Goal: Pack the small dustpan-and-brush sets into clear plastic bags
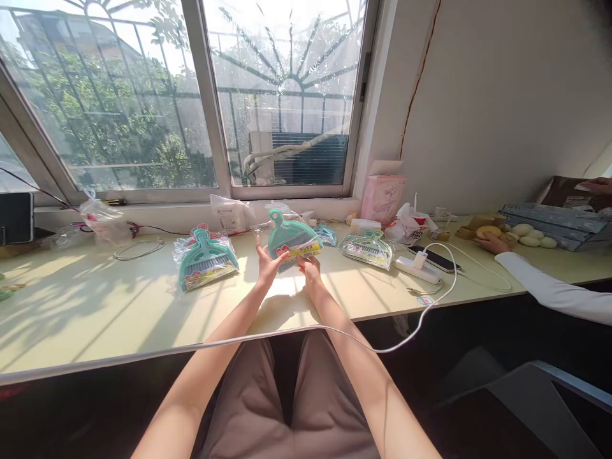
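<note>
A green dustpan and brush set [289,236] with a yellow label is held up just above the table, its handle pointing away from me. My left hand [270,262] grips its left side, thumb across the front. My right hand [310,266] pinches the lower right edge by the label. To the left lies a bagged stack of green dustpan sets [205,258], with a bit of red showing at its handle. Another bagged green set [367,248] lies to the right, and a blue one [326,234] sits partly behind the held set.
A white power strip [418,270] with a plugged charger and a phone [435,259] lie to the right. A white cable [306,329] crosses in front of my arms. A pink box [382,197] stands by the wall. At far right, a co-worker's hand [492,243] touches round yellowish items.
</note>
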Demonstrator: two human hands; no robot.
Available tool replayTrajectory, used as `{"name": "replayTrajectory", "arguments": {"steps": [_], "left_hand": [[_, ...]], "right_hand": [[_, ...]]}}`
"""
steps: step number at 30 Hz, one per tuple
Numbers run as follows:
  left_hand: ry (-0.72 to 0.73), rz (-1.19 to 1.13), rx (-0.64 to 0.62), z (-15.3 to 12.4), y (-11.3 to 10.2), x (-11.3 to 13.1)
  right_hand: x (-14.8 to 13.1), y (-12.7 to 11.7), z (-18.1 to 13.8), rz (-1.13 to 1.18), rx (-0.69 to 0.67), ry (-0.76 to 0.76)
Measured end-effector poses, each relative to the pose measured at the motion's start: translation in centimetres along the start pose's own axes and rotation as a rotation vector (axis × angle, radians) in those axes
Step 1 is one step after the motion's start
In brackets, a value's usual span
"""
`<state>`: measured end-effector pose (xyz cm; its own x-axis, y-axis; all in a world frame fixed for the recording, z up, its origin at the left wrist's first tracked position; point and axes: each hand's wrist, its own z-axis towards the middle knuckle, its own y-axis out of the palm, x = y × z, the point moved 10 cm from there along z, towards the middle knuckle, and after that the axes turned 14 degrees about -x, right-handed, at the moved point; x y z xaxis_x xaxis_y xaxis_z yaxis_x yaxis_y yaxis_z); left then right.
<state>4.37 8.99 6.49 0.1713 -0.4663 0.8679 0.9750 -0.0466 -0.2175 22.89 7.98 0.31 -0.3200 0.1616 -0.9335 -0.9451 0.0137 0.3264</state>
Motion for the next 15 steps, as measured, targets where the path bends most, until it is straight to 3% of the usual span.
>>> {"name": "replayTrajectory", "arguments": {"steps": [7, 15], "left_hand": [[0.115, -0.230, -0.025, -0.4, -0.2, 1.3], [-0.012, -0.516, -0.171, 0.7, 0.8, -1.1]], "right_hand": [[0.5, 0.6, -0.2, 0.044, -0.088, 0.032], [0.0, 1.3, 0.3, 0.052, -0.129, 0.076]]}}
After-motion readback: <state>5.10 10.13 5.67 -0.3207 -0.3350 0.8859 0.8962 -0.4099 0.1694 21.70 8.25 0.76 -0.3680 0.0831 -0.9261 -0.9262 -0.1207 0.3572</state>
